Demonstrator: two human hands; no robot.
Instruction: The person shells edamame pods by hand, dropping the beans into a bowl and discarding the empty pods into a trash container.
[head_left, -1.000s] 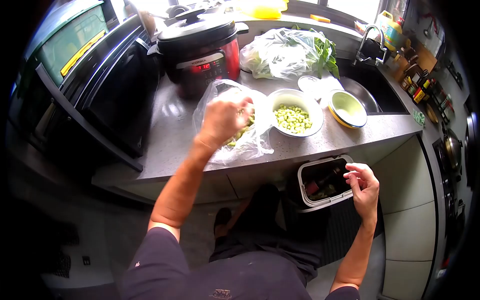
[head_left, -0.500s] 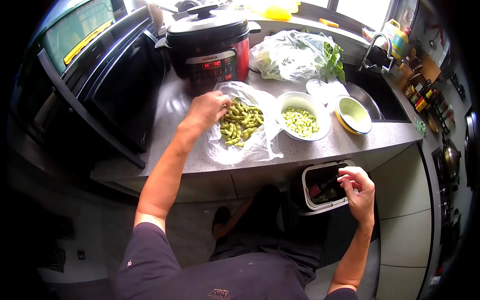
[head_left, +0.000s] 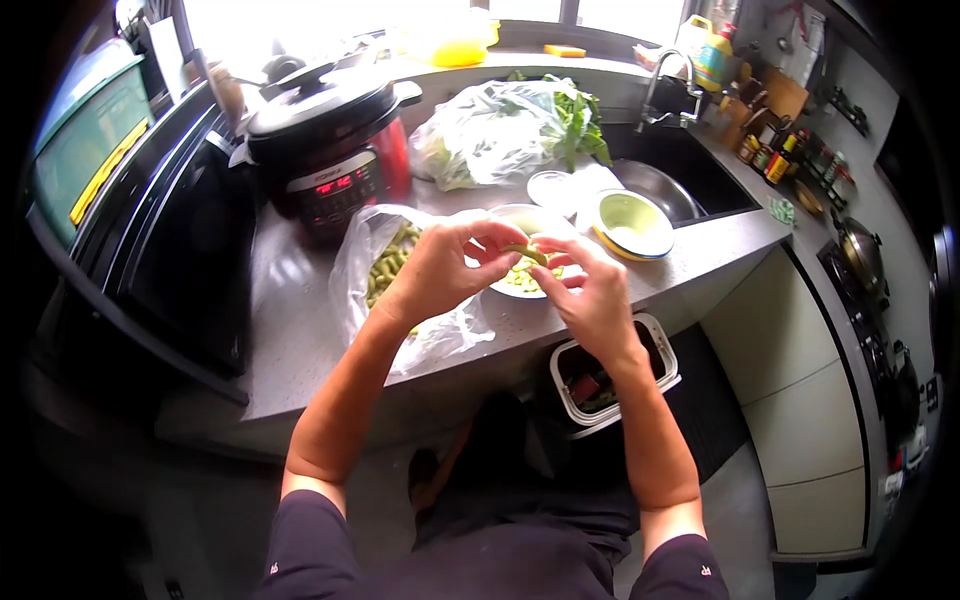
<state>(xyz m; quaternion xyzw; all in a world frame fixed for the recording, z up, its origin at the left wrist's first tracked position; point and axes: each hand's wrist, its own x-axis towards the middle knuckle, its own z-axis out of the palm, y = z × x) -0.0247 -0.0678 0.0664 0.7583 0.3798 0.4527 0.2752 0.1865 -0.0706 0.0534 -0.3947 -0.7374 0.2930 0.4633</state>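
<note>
Your two hands cover much of the white bowl (head_left: 513, 214), so you can see only part of its rim and some of the shelled green beans (head_left: 519, 276) inside; too few show clearly to count. One green pod (head_left: 529, 254) is held above that bowl, its ends partly hidden by your fingertips: your left hand (head_left: 447, 268) pinches one end between thumb and fingers, and your right hand (head_left: 592, 295) grips the other the same way. Your left forearm and hand also hide part of the open plastic bag (head_left: 352, 262), which holds many more pods (head_left: 392, 264), uncounted. Two bags lie on the counter (head_left: 280, 345) in all; the other, a tied-looking clear bag (head_left: 480, 132), has leafy greens (head_left: 575, 120) sticking out. Right of the white bowl sits a yellow-sided bowl (head_left: 634, 222), pale green inside. Below the counter edge, one open bin (head_left: 566, 388) holds a reddish item (head_left: 587, 386) among dark contents too dim to identify.
</note>
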